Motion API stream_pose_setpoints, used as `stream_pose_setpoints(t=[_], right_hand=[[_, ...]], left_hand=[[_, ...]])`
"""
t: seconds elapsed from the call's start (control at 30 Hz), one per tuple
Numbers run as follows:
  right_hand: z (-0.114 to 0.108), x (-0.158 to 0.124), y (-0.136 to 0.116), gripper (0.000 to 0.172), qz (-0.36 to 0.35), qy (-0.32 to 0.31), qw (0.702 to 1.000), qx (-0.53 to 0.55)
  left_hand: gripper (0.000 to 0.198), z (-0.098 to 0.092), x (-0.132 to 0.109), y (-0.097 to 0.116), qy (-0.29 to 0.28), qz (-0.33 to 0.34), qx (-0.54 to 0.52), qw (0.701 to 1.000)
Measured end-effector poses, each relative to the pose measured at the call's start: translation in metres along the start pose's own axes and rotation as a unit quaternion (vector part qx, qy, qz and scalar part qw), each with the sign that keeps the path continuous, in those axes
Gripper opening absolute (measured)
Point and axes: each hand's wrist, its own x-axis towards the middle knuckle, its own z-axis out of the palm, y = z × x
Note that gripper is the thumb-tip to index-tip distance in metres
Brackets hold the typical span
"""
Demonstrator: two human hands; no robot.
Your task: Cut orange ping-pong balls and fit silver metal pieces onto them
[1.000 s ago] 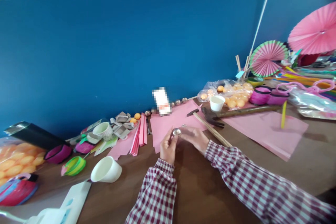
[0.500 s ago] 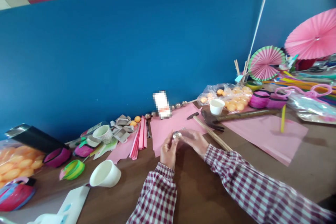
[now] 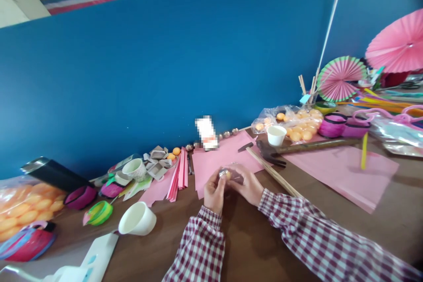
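Observation:
Close in front of me, my left hand [image 3: 214, 190] pinches a small shiny silver ball [image 3: 224, 172] between thumb and fingers. My right hand [image 3: 247, 184] curls in from the other side, its fingertips at the ball's right edge. An orange-tinted spot shows on the ball's lower part; my fingers cover much of the rest. Both hands are just above the near edge of a pink paper sheet [image 3: 211, 163]. To the right of my right hand lies a hammer with a wooden handle [image 3: 274, 172].
A larger claw hammer [image 3: 313, 145] lies behind on the right, near a white cup [image 3: 276, 135] and bagged orange balls [image 3: 302, 130]. Several silver balls [image 3: 226, 134] line the wall beside a blurred phone-like object [image 3: 206, 134]. Left are another white cup [image 3: 137, 219] and a power strip [image 3: 101, 251].
My right hand has closed in on the silver ball, its fingers now curled more tightly around its side. The view has shifted slightly, moving the table's things rightward.

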Motion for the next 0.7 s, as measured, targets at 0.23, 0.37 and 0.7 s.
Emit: stream_pose_setpoints(t=[0.23, 0.37, 0.7], right_hand=[[-0.003, 0.002, -0.008, 0.036, 0.005, 0.019, 0.999, -0.033], [-0.005, 0.004, -0.011, 0.035, 0.019, 0.001, 1.0, 0.004], [-0.014, 0.004, -0.011, 0.042, -0.056, -0.014, 0.976, -0.211]], left_hand=[[0.037, 0.006, -0.005, 0.01, -0.025, -0.044, -0.035, 0.998], [0.033, 0.007, -0.006, 0.014, -0.011, -0.058, -0.089, 0.994], [0.034, 0.004, -0.002, 0.015, 0.001, -0.087, -0.155, 0.984]])
